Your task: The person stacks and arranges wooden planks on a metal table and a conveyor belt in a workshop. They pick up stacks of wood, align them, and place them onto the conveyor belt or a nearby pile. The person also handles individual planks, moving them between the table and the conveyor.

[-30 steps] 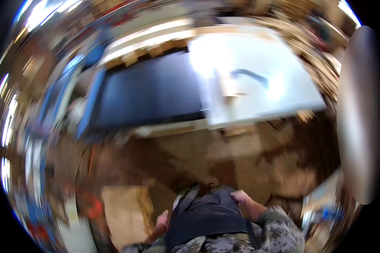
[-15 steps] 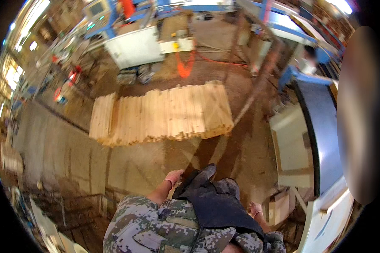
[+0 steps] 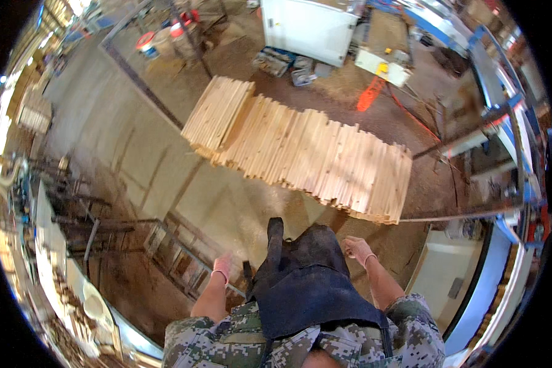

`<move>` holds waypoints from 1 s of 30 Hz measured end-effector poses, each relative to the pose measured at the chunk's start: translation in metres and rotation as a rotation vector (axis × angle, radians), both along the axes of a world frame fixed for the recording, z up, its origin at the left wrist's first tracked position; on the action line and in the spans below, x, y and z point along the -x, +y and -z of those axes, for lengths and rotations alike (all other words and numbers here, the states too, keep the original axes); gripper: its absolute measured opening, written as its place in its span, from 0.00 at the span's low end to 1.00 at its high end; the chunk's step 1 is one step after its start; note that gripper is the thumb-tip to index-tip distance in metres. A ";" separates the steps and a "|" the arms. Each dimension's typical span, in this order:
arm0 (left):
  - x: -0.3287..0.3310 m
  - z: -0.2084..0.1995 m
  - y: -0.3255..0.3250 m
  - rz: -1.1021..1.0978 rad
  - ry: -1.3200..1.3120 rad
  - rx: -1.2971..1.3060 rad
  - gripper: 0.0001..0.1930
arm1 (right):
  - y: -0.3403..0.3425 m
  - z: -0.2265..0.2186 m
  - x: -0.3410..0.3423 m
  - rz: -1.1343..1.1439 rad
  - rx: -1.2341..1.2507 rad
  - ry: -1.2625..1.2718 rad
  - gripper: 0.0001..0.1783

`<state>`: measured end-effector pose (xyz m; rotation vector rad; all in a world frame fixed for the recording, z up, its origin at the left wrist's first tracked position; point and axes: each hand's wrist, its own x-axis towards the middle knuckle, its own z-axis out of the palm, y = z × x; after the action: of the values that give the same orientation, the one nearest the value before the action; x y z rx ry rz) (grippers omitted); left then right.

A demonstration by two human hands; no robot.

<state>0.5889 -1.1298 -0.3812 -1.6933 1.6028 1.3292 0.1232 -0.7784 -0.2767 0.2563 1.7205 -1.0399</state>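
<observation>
My left hand [image 3: 223,265], in a pinkish glove, hangs beside the dark apron [image 3: 316,300] and is smeared by motion, so its fingers cannot be made out. On the apron's other side, my right hand [image 3: 357,250] wears a similar glove. Its fingers look curled in, and nothing shows in them. Ahead of both hands lies a long row of light wooden strips [image 3: 306,147], packed side by side with uneven ends. Neither hand touches the wood; the right one is nearer to its right end.
A metal rail [image 3: 141,86] meets the row's left end, and another rail [image 3: 460,214] runs from its right end. Beyond stand a white cabinet [image 3: 306,27] and an orange strip [image 3: 370,95]. Metal frames [image 3: 95,236] are at left, a pale panel [image 3: 444,264] at right.
The view has turned toward the right, and the wooden row now lies slanted and closer. My right hand has swung forward, while my left hand has dropped back beside the apron.
</observation>
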 end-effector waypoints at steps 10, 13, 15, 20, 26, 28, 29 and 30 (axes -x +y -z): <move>0.016 -0.069 0.040 0.226 -0.072 -0.094 0.24 | -0.178 0.049 0.086 -0.442 -0.111 0.035 0.11; 0.030 -0.080 -0.010 0.121 -0.055 -0.128 0.24 | -0.180 0.150 0.126 -1.281 0.352 1.129 0.11; 0.031 -0.081 -0.048 0.084 -0.065 -0.106 0.24 | -0.230 0.163 0.127 -1.028 0.000 0.569 0.11; 0.064 -0.068 -0.206 0.326 -0.066 0.113 0.24 | -0.338 0.151 0.152 -1.024 0.191 0.594 0.14; 0.110 -0.039 -0.414 0.688 0.136 0.541 0.22 | -0.470 0.124 0.141 -0.217 0.113 -0.157 0.10; 0.183 -0.120 -0.475 0.597 0.101 0.267 0.21 | -0.501 0.115 0.127 -0.206 0.037 -0.043 0.15; 0.168 -0.076 -0.484 0.630 0.161 0.366 0.21 | -0.503 0.130 0.123 -0.167 0.173 -0.154 0.17; 0.160 -0.017 -0.519 0.694 0.224 0.481 0.21 | -0.506 0.161 0.116 -0.231 0.136 -0.131 0.19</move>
<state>0.4287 -1.6488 -0.3645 -1.0327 2.4847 0.8332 0.0075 -1.2848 -0.4380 0.0363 1.5148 -0.9429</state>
